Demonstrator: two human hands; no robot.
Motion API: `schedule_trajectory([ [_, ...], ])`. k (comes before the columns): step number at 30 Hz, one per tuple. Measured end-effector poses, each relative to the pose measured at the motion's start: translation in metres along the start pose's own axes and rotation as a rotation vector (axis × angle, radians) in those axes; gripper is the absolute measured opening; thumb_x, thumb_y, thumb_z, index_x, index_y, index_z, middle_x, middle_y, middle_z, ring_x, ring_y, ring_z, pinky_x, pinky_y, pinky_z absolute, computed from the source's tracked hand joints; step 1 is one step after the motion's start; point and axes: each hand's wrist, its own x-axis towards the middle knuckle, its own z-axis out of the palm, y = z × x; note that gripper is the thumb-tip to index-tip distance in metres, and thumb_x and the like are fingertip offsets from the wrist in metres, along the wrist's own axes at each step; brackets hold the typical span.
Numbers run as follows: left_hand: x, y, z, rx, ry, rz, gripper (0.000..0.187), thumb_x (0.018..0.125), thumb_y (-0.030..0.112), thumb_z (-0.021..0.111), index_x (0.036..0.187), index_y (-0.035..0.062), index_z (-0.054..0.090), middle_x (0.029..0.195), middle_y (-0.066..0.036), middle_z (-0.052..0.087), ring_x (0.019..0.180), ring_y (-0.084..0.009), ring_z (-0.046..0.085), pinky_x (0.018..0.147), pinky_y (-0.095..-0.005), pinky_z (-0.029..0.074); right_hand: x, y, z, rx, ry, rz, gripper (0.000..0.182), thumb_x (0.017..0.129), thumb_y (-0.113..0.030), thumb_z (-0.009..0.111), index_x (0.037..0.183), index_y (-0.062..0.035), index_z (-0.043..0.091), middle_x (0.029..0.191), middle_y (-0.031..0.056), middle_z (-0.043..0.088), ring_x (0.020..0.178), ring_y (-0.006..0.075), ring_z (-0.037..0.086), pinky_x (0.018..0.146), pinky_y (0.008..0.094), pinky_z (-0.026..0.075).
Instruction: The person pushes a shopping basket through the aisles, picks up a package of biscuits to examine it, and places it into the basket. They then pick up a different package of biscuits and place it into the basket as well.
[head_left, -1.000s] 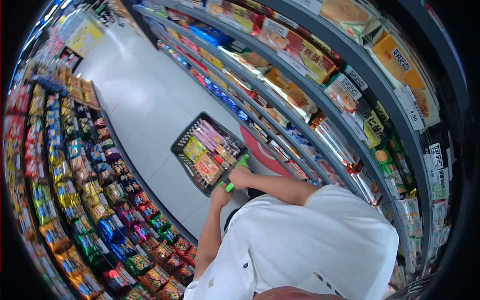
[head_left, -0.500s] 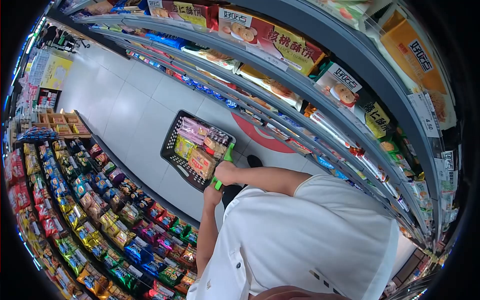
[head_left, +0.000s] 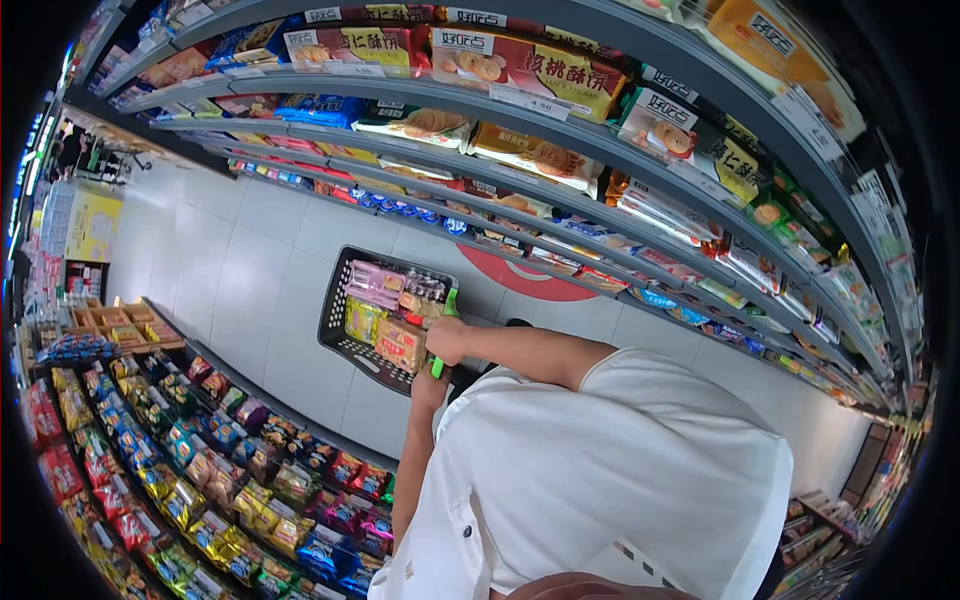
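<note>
A dark perforated shopping basket (head_left: 338,335) is near the middle of the view. It holds pink packets (head_left: 373,283), a yellow-green packet (head_left: 363,322), an orange-brown package (head_left: 399,345) and a clear-wrapped package at its upper right. Its bright green handle (head_left: 450,302) runs along the side nearest my body. My right hand (head_left: 447,341) is closed around the handle. Just below it, my left hand (head_left: 429,387) is closed at the lower end of the same handle, its fingers partly hidden.
Shelves of boxed and bagged biscuits (head_left: 525,70) curve along the top and right. Racks of colourful snack bags (head_left: 250,500) fill the lower left. Between them runs a pale tiled floor (head_left: 265,260) with a red round floor marking (head_left: 520,275). Wooden bins (head_left: 120,325) stand at the left.
The view has turned slightly, so more of the upper shelves shows and the snack racks sit lower. The basket appears slightly further left, with both hands still on its handle.
</note>
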Motion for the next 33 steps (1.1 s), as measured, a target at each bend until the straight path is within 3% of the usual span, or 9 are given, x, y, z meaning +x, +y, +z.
schedule_trajectory([
  [6, 0.005, -0.014, -0.033, 0.014, -0.082, 0.036, 0.032, 0.087, 0.032, 0.067, 0.097, 0.0019, 0.066, 0.092, -0.025, 0.068, 0.090, -0.0455, 0.064, 0.074, -0.0504, 0.051, 0.023, -0.018, -0.008, -0.014, -0.088, 0.097, 0.018, 0.067, -0.018, 0.070, 0.081, -0.0101, 0.077, 0.083, 0.0123, 0.074, 0.083, 0.0289, 0.072, 0.072, 0.0411, 0.057],
  [13, 0.019, -0.061, -0.038, 0.071, -0.166, 0.118, 0.033, 0.085, 0.031, 0.068, 0.099, 0.0016, 0.065, 0.093, -0.026, 0.068, 0.091, -0.0456, 0.064, 0.076, -0.0525, 0.051, 0.027, -0.038, -0.005, 0.025, 0.002, 0.180, 0.018, 0.067, -0.019, 0.070, 0.080, -0.0091, 0.077, 0.083, 0.0130, 0.074, 0.083, 0.0302, 0.072, 0.073, 0.0409, 0.057],
  [18, 0.021, -0.072, -0.044, 0.134, -0.238, 0.065, 0.030, 0.083, 0.029, 0.069, 0.098, 0.0029, 0.065, 0.090, -0.025, 0.069, 0.088, -0.0443, 0.065, 0.075, -0.0519, 0.052, 0.032, -0.046, 0.001, 0.078, 0.014, 0.224, 0.018, 0.066, -0.017, 0.071, 0.080, -0.0081, 0.077, 0.083, 0.0139, 0.073, 0.083, 0.0303, 0.072, 0.074, 0.0414, 0.057],
  [22, 0.014, -0.067, -0.046, 0.127, -0.177, 0.101, 0.029, 0.083, 0.028, 0.069, 0.098, 0.0031, 0.065, 0.088, -0.024, 0.069, 0.086, -0.0438, 0.066, 0.074, -0.0516, 0.052, 0.034, -0.045, 0.009, 0.101, 0.028, 0.224, 0.017, 0.066, -0.017, 0.071, 0.080, -0.0080, 0.077, 0.083, 0.0142, 0.073, 0.083, 0.0299, 0.072, 0.074, 0.0410, 0.057],
  [24, 0.012, -0.062, -0.045, 0.201, -0.121, 0.109, 0.029, 0.083, 0.028, 0.068, 0.097, 0.0032, 0.065, 0.087, -0.023, 0.069, 0.084, -0.0434, 0.066, 0.073, -0.0515, 0.052, 0.034, -0.041, 0.012, 0.088, 0.069, 0.175, 0.016, 0.063, -0.018, 0.070, 0.075, -0.0093, 0.076, 0.077, 0.0125, 0.072, 0.076, 0.0316, 0.072, 0.067, 0.0431, 0.057],
  [33, 0.004, -0.040, -0.036, 0.302, -0.041, -0.011, 0.029, 0.084, 0.029, 0.068, 0.098, 0.0032, 0.066, 0.090, -0.024, 0.069, 0.086, -0.0439, 0.066, 0.075, -0.0517, 0.052, 0.030, -0.028, 0.015, 0.101, 0.045, 0.087, 0.017, 0.064, -0.019, 0.070, 0.076, -0.0092, 0.076, 0.079, 0.0128, 0.073, 0.078, 0.0305, 0.072, 0.068, 0.0424, 0.057],
])
